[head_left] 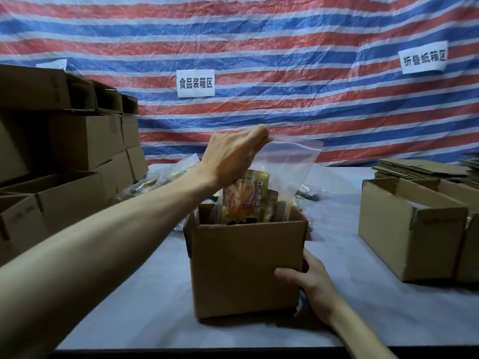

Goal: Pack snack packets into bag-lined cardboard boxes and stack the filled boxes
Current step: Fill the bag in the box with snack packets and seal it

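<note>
If the bag (pixel 290 161), pinched at its top by the left grip (pixel 233 156), is pulled too hard, it could be torn or packets (pixel 245 200) tipped from the box (pixel 243 268). The box is held by the right grip (pixel 311 283) on the pale counter (pixel 129 294). A striped sheet (pixel 259 35) is hung behind.

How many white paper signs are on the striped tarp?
3. The centre sign; the right sign; the left sign, mostly hidden behind the stacked boxes. Others may be hidden.

Bare left hand (pixel 232 156) and bare right hand (pixel 312 283) on long, slender, bare forearms.
</note>
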{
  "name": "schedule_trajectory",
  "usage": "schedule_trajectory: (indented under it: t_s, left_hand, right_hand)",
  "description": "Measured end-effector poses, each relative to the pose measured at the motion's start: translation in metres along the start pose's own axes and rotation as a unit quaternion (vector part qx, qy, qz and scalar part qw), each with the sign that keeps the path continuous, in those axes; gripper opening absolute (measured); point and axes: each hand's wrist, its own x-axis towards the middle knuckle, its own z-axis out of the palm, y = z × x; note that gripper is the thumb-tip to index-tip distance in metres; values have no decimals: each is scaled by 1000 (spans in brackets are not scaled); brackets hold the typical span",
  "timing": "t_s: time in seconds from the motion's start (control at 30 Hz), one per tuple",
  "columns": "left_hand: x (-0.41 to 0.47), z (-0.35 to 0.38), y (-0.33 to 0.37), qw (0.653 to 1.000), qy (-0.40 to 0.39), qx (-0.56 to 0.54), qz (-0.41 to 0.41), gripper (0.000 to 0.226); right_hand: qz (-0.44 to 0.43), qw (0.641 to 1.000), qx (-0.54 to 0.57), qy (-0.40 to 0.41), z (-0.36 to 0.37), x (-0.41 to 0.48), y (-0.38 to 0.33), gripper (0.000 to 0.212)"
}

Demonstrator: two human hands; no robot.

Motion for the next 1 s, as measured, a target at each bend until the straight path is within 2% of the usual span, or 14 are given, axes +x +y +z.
schedule_trajectory:
  t_s: [0.07,0.13,0.2,0.3,0.37,0.4,0.5,0.63,0.73,0.8,0.9,1.0]
  left_hand:
    - [-5,2,1,1000,-17,-5,-13,9]
    - [-10,1,4,997,-64,-42,-21,17]
    - [-16,-3,8,977,-177,-108,-38,29]
    - [-19,-11,15,893,-397,-170,-126,37]
    - [-19,-15,12,838,-483,-185,-172,33]
    - [-18,-18,10,829,-495,-188,-178,29]
    - [-12,-30,2,835,-472,-202,-197,9]
    - [-3,-44,-2,806,-490,-242,-229,29]
    - [0,-52,-2,722,-539,-306,-306,37]
    - [-1,-54,-3,665,-569,-355,-329,38]
    - [-5,-58,-4,594,-580,-427,-358,32]
    - [-14,-56,-3,535,-567,-462,-422,28]
  right_hand:
    - [-3,1000,0,-4,0,0,0,62]
    - [-3,1000,0,-5,-1,0,1,63]
    - [-2,1000,-2,0,-1,0,1,64]
    - [-2,1000,-1,6,-1,0,2,63]
    - [-1,1000,-8,9,-1,0,2,62]
    - [-1,1000,-10,10,-1,0,2,62]
    - [1,1000,-13,7,-2,0,2,64]
    - [1,1000,-24,11,-2,0,2,71]
    - [0,1000,-27,12,-3,0,4,77]
    - [-2,1000,-29,10,-4,0,4,78]
    - [2,1000,-24,5,-4,0,3,78]
    - [3,1000,-28,-1,-4,0,3,78]
